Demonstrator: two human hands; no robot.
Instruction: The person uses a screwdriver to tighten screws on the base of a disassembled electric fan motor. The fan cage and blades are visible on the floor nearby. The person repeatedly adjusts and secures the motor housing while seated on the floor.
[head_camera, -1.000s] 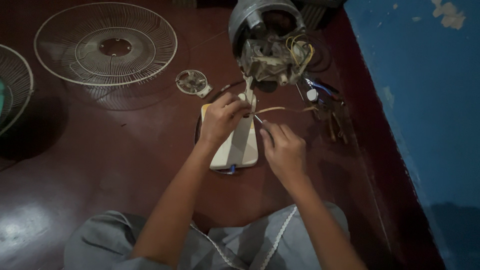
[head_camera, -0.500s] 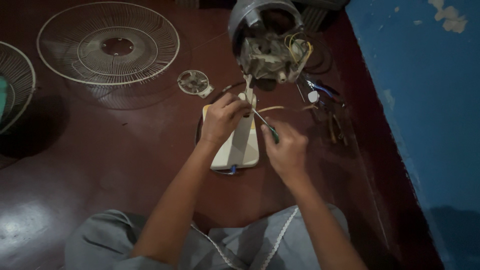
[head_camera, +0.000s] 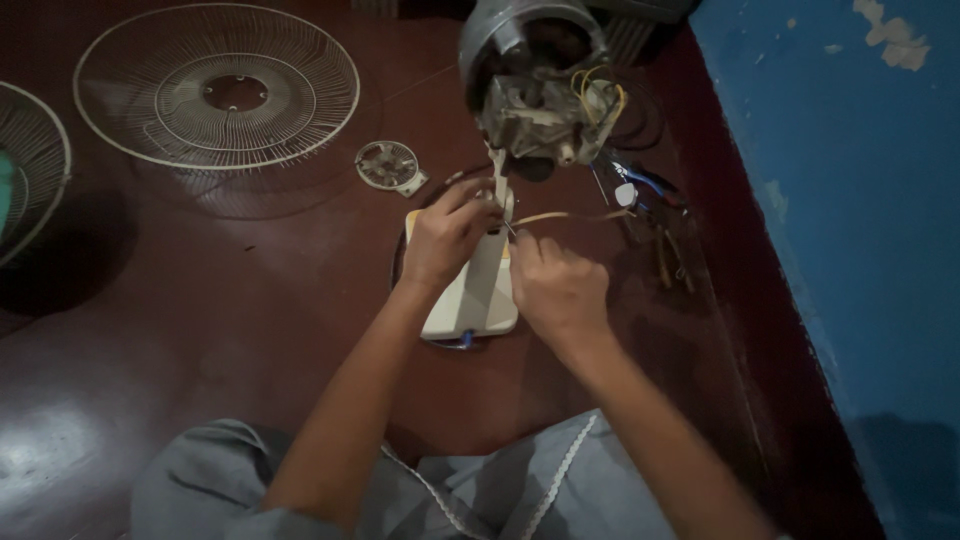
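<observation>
A fan with its grille off lies on the dark red floor. Its bare motor (head_camera: 540, 105), with yellow wires, points away from me, and the white stand (head_camera: 478, 290) runs toward me. My left hand (head_camera: 448, 235) grips the neck of the stand just below the motor. Close beside it, my right hand (head_camera: 556, 285) is closed around a thin screwdriver whose tip touches the neck. A pale cord (head_camera: 565, 214) trails right from the neck.
A round wire fan guard (head_camera: 217, 88) lies at the far left, with part of another (head_camera: 30, 170) at the left edge. A small round fan part (head_camera: 388, 165) sits between guard and stand. Small tools (head_camera: 640, 190) lie near the blue wall (head_camera: 850, 230).
My right hand has moved slightly left, toward the stand's neck, bringing the screwdriver tip closer to my left hand. My left hand stays on the neck.
</observation>
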